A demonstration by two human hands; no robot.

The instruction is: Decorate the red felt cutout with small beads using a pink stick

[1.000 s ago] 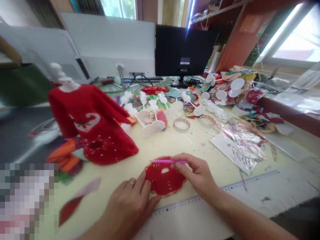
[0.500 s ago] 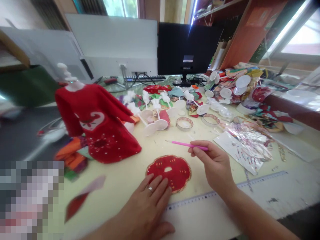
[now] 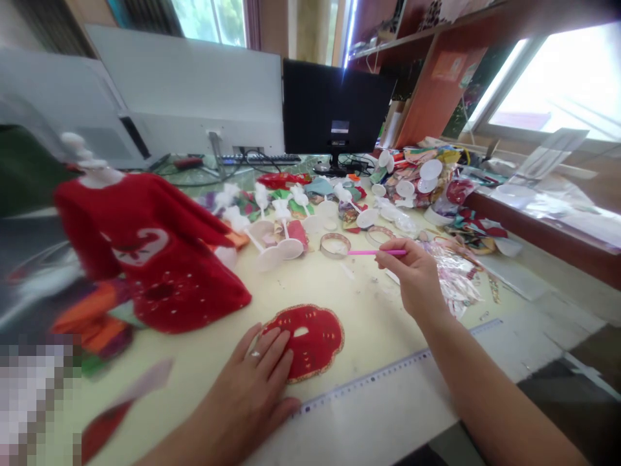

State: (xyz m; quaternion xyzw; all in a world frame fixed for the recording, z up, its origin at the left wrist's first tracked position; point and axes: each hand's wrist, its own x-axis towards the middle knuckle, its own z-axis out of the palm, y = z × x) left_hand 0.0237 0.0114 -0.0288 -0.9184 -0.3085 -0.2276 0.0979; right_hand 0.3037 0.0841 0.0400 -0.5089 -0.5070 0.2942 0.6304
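Note:
My left hand (image 3: 259, 378) lies flat with fingers outstretched, its fingertips resting on the left part of a red scalloped fabric piece (image 3: 317, 333). That piece has a gold patterned edge, small yellow marks and a pale opening in its middle. My right hand (image 3: 414, 275) pinches a pink pencil (image 3: 371, 252), raised above the table and pointing left. Beyond the pencil tip sits a roll of tape (image 3: 335, 245). A long clear ruler (image 3: 373, 378) runs along the near side of the fabric piece.
To the left, a small mannequin wears a red dress (image 3: 189, 285) with white designs. Several white miniature stands (image 3: 290, 248) lie further back, before a black monitor (image 3: 338, 107). Crinkled clear plastic packets (image 3: 453, 275) and fabric scraps (image 3: 478, 226) cover the right side.
My right hand has lifted the pencil away from the fabric piece, toward the tape rolls. My left hand stays on the fabric. The whole view has turned slightly to the right.

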